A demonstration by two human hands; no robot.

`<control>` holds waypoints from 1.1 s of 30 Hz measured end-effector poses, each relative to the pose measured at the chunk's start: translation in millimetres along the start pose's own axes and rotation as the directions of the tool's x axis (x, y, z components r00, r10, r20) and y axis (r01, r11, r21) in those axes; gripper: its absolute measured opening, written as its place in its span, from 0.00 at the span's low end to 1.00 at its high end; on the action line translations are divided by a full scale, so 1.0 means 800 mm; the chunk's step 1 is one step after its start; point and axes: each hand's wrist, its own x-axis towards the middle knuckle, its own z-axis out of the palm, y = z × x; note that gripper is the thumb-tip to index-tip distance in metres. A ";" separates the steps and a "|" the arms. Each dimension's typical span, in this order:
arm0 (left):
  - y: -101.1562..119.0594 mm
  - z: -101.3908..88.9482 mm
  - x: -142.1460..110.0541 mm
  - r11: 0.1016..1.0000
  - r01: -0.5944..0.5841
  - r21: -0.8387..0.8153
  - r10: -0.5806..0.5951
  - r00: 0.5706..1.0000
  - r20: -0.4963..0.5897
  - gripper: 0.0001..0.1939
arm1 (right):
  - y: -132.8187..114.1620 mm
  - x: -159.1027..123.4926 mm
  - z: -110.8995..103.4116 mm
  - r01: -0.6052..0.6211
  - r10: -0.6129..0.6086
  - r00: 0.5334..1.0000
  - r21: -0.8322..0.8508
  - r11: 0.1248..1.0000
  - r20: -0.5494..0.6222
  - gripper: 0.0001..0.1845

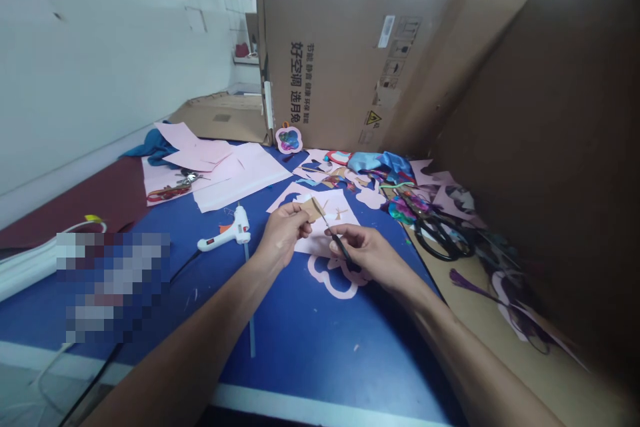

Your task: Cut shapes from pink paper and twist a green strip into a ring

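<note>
Between the thumb and fingers of my left hand [286, 233] is a small tan piece of cardboard [312, 209]. My right hand [367, 252] is closed around a small pair of scissors [341, 245] with dark handles, and its blades reach to the cardboard's right edge. Whether the blades are parted is too small to tell. Under both hands lies a sheet of pink paper [347, 205] with a few tan scraps on it. A pink cloud-shaped paper outline [327, 285] rests just below, partly hidden by my right hand.
A white glue gun [235, 230] lies left of my left hand, a glue stick trailing from it. Large black-handled scissors [443, 237] and fabric scraps [383, 165] are at the right. Tall cardboard [350, 67] walls the back and right. Pink sheets [240, 177] lie back left.
</note>
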 end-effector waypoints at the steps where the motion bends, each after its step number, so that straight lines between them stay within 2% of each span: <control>1: 0.000 0.000 0.000 1.000 0.000 -0.001 0.000 1.000 0.003 0.03 | 0.000 0.000 0.000 -0.003 0.003 1.000 -0.010 1.000 -0.004 0.30; 10: -0.001 0.000 0.000 1.000 0.010 0.011 -0.010 0.999 0.031 0.04 | 0.004 0.003 0.002 0.011 -0.011 1.000 -0.023 1.000 -0.020 0.29; 18: -0.001 -0.002 0.002 1.000 0.005 0.000 -0.005 0.998 0.067 0.04 | 0.003 0.005 -0.002 0.080 -0.083 0.995 -0.051 0.995 -0.049 0.27; 25: 0.011 0.003 0.004 0.999 -0.034 -0.029 0.037 0.994 0.104 0.05 | 0.008 0.010 -0.003 0.177 -0.187 0.977 -0.093 0.980 -0.106 0.22; 28: 0.015 0.003 0.003 0.999 -0.027 -0.017 0.028 0.997 0.071 0.05 | 0.016 0.019 -0.020 0.195 -0.207 0.941 -0.070 0.978 -0.269 0.24; 30: 0.015 0.001 0.004 1.000 -0.016 -0.015 0.016 0.999 0.029 0.06 | 0.022 0.025 -0.040 0.178 -0.184 0.879 -0.055 0.983 -0.441 0.29; 33: 0.013 -0.003 0.006 0.999 -0.008 -0.033 0.008 1.000 -0.013 0.05 | 0.035 0.034 -0.070 0.154 -0.160 0.815 -0.058 0.986 -0.556 0.35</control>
